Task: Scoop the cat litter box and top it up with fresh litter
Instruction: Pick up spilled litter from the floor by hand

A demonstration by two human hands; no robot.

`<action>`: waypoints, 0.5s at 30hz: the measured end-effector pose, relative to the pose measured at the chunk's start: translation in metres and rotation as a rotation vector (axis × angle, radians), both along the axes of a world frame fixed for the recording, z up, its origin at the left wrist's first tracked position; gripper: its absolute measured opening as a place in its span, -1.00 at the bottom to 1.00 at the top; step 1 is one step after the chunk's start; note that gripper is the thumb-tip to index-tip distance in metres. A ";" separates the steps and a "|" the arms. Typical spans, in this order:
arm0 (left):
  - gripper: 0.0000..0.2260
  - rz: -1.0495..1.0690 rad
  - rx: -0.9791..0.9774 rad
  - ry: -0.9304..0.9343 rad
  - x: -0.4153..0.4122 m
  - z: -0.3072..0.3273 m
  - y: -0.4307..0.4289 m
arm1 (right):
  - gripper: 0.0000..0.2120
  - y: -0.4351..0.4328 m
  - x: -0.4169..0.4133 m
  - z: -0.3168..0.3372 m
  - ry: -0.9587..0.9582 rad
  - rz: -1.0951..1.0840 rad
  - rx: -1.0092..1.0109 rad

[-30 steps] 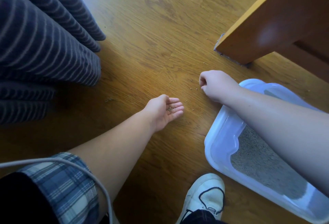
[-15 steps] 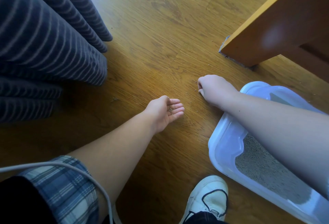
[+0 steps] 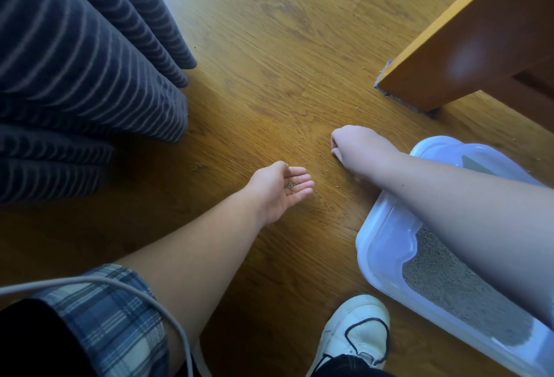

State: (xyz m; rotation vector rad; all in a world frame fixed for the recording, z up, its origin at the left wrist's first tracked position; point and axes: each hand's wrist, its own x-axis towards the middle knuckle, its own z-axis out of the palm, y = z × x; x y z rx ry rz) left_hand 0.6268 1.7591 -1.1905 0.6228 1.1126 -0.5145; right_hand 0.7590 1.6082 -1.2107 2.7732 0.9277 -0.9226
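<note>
My left hand (image 3: 277, 193) hovers palm up just above the wooden floor, fingers relaxed, with a small heap of litter grains (image 3: 290, 186) lying in it. My right hand (image 3: 356, 146) is knuckles up a little to the right. Its fingers are curled down to the floor, pinching at scattered litter grains (image 3: 302, 138); what sits between the fingertips is hidden. The pale blue litter box (image 3: 380, 244) stands at the lower right with grey litter (image 3: 443, 286) inside, partly covered by my right forearm.
Dark striped fabric (image 3: 75, 62) hangs to the floor at the left. A wooden furniture corner (image 3: 449, 56) juts in at the upper right. My white shoe (image 3: 356, 334) is at the bottom centre, and a grey cable (image 3: 168, 307) crosses my plaid sleeve.
My right hand has shifted slightly along the floor among the scattered grains. My left hand has stayed palm up with the grains in it.
</note>
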 end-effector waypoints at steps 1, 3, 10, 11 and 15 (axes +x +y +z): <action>-0.71 0.000 0.000 -0.001 0.000 0.000 0.001 | -0.84 0.000 -0.002 0.000 -0.013 0.016 -0.010; -0.70 0.000 -0.002 0.000 -0.001 -0.001 0.001 | -0.85 0.001 -0.005 0.001 -0.032 0.029 -0.020; -0.69 0.013 -0.070 -0.025 0.003 0.000 -0.009 | -0.93 0.015 -0.029 0.045 0.439 -0.140 0.343; -0.69 0.029 -0.087 -0.032 0.003 0.000 -0.012 | -0.92 0.016 -0.032 0.048 0.479 -0.142 0.351; -0.67 0.018 -0.094 -0.040 0.003 0.000 -0.015 | -0.86 0.005 -0.020 0.042 0.348 -0.186 0.340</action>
